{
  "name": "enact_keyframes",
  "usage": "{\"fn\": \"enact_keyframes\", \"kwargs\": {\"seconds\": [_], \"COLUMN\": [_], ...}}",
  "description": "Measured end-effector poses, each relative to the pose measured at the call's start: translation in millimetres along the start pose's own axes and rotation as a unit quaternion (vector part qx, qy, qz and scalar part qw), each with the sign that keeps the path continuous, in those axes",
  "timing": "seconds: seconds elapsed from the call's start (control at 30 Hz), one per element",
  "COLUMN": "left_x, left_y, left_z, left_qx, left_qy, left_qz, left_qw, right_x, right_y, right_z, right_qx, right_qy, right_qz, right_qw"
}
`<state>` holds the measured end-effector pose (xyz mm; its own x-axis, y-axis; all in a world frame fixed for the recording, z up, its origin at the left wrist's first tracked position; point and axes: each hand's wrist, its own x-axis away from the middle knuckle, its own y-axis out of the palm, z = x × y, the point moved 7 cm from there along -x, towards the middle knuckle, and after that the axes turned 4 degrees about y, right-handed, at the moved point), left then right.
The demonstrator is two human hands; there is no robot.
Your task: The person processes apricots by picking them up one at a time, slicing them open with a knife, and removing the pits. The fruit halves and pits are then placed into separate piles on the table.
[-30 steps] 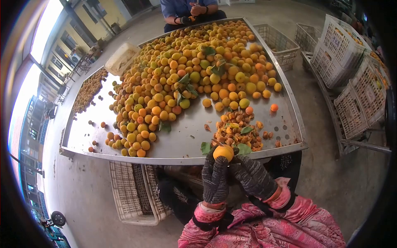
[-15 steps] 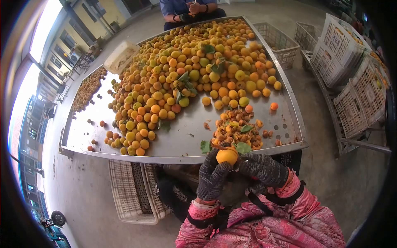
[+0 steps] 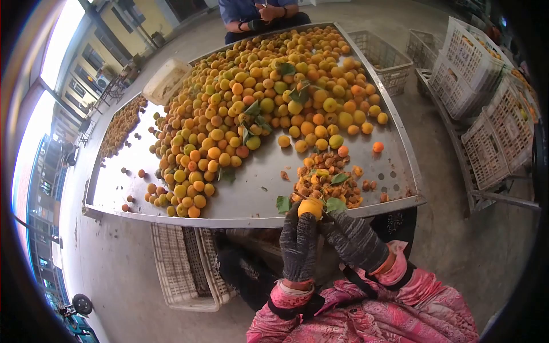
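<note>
My left hand point(image 3: 298, 244), in a dark grey knitted glove, grips a yellow-orange apricot point(image 3: 310, 207) at the near edge of the metal table point(image 3: 251, 207). Close against the fruit's right side is my gloved right hand point(image 3: 355, 240), its fingers drawn together; whatever they hold is hidden. Just beyond both hands lies a heap of split apricot pieces and brown pits point(image 3: 323, 182). Green leaves point(image 3: 335, 204) rest around that heap. Whole apricots point(image 3: 234, 108) cover much of the table farther back.
A person point(image 3: 260, 17) in blue sits across the table. A pale plastic tub point(image 3: 166, 83) rests at the left rim, beside small brown pieces point(image 3: 123, 123). Plastic crates point(image 3: 182, 266) stand below the table. On the right, stacked crates point(image 3: 457, 80) sit on a metal rack.
Both hands have moved slightly forward and left with the apricot, bringing it nearer the split pieces. My right hand's fingers have straightened toward the fruit.
</note>
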<state>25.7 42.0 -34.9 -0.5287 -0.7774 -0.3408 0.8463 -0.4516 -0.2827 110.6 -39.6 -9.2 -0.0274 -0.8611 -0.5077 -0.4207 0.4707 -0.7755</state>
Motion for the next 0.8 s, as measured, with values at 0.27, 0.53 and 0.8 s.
{"fn": "enact_keyframes", "kwargs": {"seconds": [0.27,0.53,0.8], "left_x": [4.2,-2.8,-5.9], "left_y": [2.7,3.7,5.8], "left_z": [-15.8,-8.6,-10.4], "left_qx": [0.067,0.273,0.091], "left_qy": [-0.069,-0.194,-0.227], "left_qz": [-0.013,0.043,0.018], "left_qw": [0.995,0.941,0.969], "right_x": [12.2,-2.8,-6.0], "right_y": [29.4,6.2,10.9], "right_z": [34.1,39.9,27.4], "right_qx": [-0.477,-0.453,-0.346], "right_qy": [0.32,0.201,0.218], "right_qz": [-0.107,-0.132,-0.135], "right_qw": [0.811,0.858,0.902]}}
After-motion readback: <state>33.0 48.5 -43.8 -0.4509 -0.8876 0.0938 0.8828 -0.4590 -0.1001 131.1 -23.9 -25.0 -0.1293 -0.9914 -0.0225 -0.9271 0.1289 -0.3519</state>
